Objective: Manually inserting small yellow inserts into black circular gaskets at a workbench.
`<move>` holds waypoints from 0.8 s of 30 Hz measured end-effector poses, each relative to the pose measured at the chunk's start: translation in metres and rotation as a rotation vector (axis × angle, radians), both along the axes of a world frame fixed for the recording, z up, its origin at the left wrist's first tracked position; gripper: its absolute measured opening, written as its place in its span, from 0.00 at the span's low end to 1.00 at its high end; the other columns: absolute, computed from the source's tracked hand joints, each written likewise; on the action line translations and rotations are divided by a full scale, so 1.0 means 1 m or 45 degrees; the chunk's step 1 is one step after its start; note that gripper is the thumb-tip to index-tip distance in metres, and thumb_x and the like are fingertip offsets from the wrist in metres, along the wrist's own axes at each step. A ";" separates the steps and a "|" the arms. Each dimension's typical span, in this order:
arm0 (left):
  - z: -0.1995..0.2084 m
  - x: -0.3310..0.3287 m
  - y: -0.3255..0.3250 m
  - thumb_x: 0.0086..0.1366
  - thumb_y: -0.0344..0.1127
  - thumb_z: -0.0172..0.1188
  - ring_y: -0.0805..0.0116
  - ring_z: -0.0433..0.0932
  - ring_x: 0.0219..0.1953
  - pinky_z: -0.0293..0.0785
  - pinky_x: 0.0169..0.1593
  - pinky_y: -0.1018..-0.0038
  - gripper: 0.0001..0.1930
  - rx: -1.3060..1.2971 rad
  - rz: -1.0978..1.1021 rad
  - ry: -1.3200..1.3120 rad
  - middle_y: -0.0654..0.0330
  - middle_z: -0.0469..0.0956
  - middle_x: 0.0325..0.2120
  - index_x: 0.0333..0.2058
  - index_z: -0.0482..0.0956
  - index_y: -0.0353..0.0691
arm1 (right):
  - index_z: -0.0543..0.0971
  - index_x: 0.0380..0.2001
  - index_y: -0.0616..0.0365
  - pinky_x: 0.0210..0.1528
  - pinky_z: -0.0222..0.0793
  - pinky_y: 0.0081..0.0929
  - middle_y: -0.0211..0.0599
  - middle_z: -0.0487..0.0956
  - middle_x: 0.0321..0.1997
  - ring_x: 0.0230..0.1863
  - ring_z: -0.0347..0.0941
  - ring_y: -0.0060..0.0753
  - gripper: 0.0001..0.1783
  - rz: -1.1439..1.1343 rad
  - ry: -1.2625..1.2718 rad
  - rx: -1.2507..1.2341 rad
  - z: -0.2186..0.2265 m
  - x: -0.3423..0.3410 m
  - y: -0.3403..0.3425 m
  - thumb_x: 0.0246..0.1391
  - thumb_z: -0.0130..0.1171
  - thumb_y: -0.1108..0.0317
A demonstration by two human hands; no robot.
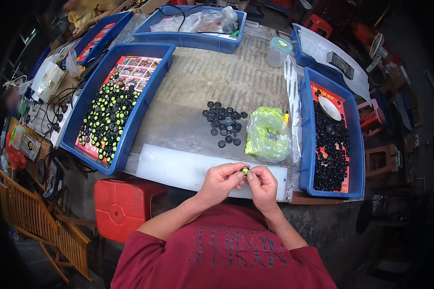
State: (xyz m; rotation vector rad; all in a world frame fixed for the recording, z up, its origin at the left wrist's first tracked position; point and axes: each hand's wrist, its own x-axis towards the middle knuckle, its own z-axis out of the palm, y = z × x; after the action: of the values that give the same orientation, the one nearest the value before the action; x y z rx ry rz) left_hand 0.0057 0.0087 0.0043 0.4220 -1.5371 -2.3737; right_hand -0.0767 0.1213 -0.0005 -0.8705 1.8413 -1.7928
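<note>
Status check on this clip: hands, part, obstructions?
Left hand and right hand pinching one small black-and-green round part. Held above white plastic board. Nothing between them.

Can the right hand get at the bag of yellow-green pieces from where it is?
Probably yes: the bag lies just beyond the right hand with bare table between, though both hands are pinching a small black piece.

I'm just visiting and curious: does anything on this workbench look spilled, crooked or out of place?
Nothing looks spilled or broken. A loose heap of black round parts lies on the bare table, outside the blue trays, beside a bag of yellow-green pieces. The left hand and right hand hold one small part between them.
</note>
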 end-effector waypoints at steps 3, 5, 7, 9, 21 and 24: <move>-0.004 0.000 0.000 0.56 0.26 0.49 0.79 0.69 0.25 0.68 0.30 0.83 0.11 -0.073 -0.009 -0.005 0.61 0.73 0.27 0.39 0.71 0.30 | 0.68 0.25 0.62 0.26 0.57 0.09 0.24 0.67 0.23 0.25 0.59 0.10 0.03 -0.008 0.080 0.047 -0.006 -0.001 0.000 0.49 0.48 0.74; -0.005 0.000 0.000 0.56 0.27 0.49 0.80 0.69 0.25 0.68 0.29 0.84 0.11 -0.107 -0.004 -0.013 0.62 0.72 0.27 0.38 0.71 0.30 | 0.68 0.25 0.62 0.25 0.56 0.09 0.24 0.67 0.23 0.24 0.58 0.10 0.03 -0.016 0.128 0.062 -0.007 0.000 0.000 0.49 0.48 0.74; -0.006 0.000 0.000 0.56 0.27 0.49 0.80 0.69 0.25 0.68 0.29 0.84 0.11 -0.237 0.010 0.010 0.62 0.72 0.27 0.38 0.71 0.30 | 0.68 0.22 0.64 0.20 0.59 0.16 0.32 0.68 0.18 0.19 0.63 0.17 0.04 -0.085 0.167 0.093 -0.006 0.000 -0.002 0.46 0.51 0.74; -0.008 0.000 0.000 0.56 0.27 0.49 0.81 0.68 0.24 0.67 0.28 0.84 0.11 -0.345 0.026 0.030 0.63 0.72 0.26 0.38 0.71 0.31 | 0.68 0.22 0.64 0.20 0.59 0.16 0.32 0.68 0.18 0.19 0.63 0.17 0.04 -0.083 0.173 0.085 -0.008 0.000 -0.002 0.46 0.51 0.74; -0.004 0.005 -0.054 0.53 0.27 0.53 0.78 0.70 0.23 0.67 0.26 0.83 0.10 0.082 0.325 -0.076 0.61 0.73 0.24 0.35 0.72 0.33 | 0.70 0.22 0.64 0.19 0.55 0.13 0.25 0.65 0.16 0.18 0.57 0.12 0.05 -0.072 0.089 0.053 -0.026 -0.004 -0.003 0.47 0.51 0.73; 0.001 0.014 -0.085 0.53 0.27 0.52 0.77 0.70 0.22 0.67 0.24 0.83 0.07 0.220 0.481 -0.048 0.61 0.73 0.23 0.32 0.71 0.34 | 0.70 0.22 0.64 0.19 0.55 0.13 0.25 0.65 0.16 0.18 0.57 0.12 0.05 -0.053 0.121 0.075 -0.029 -0.004 -0.001 0.47 0.51 0.73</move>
State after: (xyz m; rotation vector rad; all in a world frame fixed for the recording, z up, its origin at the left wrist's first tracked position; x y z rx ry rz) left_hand 0.0202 -0.0766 0.0051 0.7282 -1.1471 -2.2126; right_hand -0.0811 0.1208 -0.0291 -0.9159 1.9753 -1.7397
